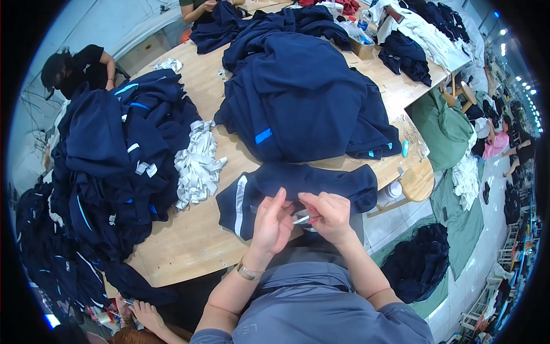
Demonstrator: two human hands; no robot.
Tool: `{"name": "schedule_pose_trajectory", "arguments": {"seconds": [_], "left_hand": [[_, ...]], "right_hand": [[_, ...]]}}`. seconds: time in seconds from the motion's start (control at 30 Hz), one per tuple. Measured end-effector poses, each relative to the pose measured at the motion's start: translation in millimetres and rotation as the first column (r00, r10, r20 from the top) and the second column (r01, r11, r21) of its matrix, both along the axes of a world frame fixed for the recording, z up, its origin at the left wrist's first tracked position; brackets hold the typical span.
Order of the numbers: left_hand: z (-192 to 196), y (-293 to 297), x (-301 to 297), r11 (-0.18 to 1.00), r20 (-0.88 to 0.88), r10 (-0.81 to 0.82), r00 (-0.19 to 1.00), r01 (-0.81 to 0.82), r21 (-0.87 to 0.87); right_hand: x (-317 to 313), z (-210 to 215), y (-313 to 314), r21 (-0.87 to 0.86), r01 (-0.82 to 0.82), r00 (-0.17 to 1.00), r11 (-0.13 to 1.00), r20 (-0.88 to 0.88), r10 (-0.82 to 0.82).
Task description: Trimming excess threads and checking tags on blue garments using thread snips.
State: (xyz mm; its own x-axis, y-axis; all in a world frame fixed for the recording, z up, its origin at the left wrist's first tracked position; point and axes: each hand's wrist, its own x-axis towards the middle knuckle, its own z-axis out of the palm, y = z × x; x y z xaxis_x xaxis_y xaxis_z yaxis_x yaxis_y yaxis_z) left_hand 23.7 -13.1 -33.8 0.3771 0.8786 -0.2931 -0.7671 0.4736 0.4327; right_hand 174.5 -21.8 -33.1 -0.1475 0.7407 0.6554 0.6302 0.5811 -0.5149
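Note:
A navy garment piece (pixel 321 179) with a white stripe (pixel 240 200) lies across the table edge in front of me. My left hand (pixel 272 225) is over its near side, thumb up and fingers curled in; whatever they pinch is too small to make out. Close beside it, my right hand (pixel 327 213) is closed, knuckles up, around what look like small thread snips (pixel 301 219). Their slim pale end points out toward my left fingers. The rest of the tool is hidden by the right hand.
A big heap of navy garments (pixel 292 97) rises beyond my hands. Another navy pile (pixel 120 143) stands left, beside white fabric strips (pixel 197 163). A wooden stool (pixel 417 180) and dark bundle (pixel 418 261) are at right. Co-workers sit around the table (pixel 189 252), one at lower left.

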Motion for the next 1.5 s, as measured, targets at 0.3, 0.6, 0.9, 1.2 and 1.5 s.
{"name": "schedule_pose_trajectory", "arguments": {"seconds": [0.3,0.6,0.9,1.2,1.5], "left_hand": [[-0.3,14.7,-5.1,0.996,-0.123,0.032,0.992,-0.042,-0.079],[10.7,13.3,3.8,0.998,-0.041,0.0,0.999,0.003,0.067],[6.9,14.7,3.5,0.999,-0.049,-0.02,0.999,0.022,0.05],[9.2,9.9,6.1,1.0,0.008,0.006,1.0,-0.006,0.002],[6.7,4.5,9.0,1.0,-0.009,0.004,1.0,-0.004,0.019]], "right_hand": [[0.2,2.6,-21.4,-0.277,-0.108,0.953,0.955,-0.303,0.02],[3.3,-1.5,-11.9,-0.404,0.056,0.9,0.913,-0.376,-0.222],[2.0,-3.8,-5.6,-0.231,0.256,0.96,0.939,-0.057,-0.275],[3.3,-10.4,-4.4,-0.065,0.306,0.948,0.95,0.117,-0.297],[2.6,-8.4,-4.7,-0.071,0.299,0.952,0.952,0.087,-0.293]]}}
